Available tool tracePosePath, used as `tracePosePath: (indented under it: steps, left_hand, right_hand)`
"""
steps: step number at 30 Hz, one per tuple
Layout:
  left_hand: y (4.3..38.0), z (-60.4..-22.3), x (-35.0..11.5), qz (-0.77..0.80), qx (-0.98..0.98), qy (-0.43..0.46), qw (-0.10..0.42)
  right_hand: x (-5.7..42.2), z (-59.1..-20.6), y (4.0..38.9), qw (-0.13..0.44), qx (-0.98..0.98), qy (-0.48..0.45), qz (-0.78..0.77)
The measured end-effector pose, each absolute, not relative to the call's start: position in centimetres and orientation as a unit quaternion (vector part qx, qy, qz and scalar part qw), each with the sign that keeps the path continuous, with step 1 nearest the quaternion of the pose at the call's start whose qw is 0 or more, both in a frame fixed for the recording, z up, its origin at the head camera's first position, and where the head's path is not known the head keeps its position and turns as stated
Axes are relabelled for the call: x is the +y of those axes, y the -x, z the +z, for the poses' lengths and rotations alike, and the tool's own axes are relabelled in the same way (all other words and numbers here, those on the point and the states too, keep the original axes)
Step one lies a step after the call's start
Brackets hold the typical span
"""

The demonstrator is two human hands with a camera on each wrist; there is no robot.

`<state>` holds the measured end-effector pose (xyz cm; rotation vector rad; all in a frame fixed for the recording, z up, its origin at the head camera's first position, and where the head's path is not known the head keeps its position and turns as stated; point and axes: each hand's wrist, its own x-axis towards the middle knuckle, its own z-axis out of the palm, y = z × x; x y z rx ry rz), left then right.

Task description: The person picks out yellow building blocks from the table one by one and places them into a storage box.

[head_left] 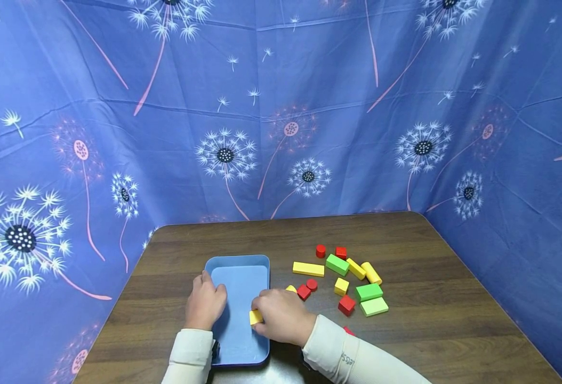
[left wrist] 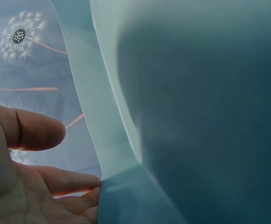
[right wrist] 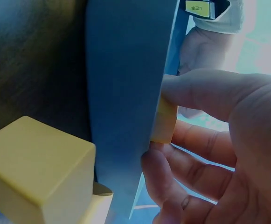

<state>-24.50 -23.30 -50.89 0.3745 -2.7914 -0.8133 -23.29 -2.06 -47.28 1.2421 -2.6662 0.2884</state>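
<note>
A blue plastic tray [head_left: 240, 341] lies lengthwise on the table. At its left wall my left hand [head_left: 206, 303] holds the side; in the left wrist view its fingers [left wrist: 72, 181] reach behind the tray wall [left wrist: 86, 93] and the thumb stands apart from them. My right hand [head_left: 283, 316] pinches a yellow block [head_left: 256, 318] between thumb and fingers, over the right side of the tray. The right wrist view shows this yellow block [right wrist: 165, 122] partly hidden behind the tray wall [right wrist: 126, 102].
Right of the tray lie loose blocks: a long yellow bar [head_left: 308, 269], a red cube [head_left: 346, 305], a yellow cube [head_left: 341, 286], a green block [head_left: 369, 292], a yellow cylinder [head_left: 371, 273] and several others. A patterned blue cloth [head_left: 281, 106] hangs behind the wooden table [head_left: 434, 314].
</note>
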Motion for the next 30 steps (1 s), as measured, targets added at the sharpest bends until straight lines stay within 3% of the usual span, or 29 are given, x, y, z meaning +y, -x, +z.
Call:
tracePosePath:
  steps: [30]
  left_hand:
    - [24.5,-51.0,-23.5,-0.271,-0.949,-0.114,0.115]
  right_hand:
    - [-2.1,-48.7,23.5,0.047,-0.907,-0.409,0.089]
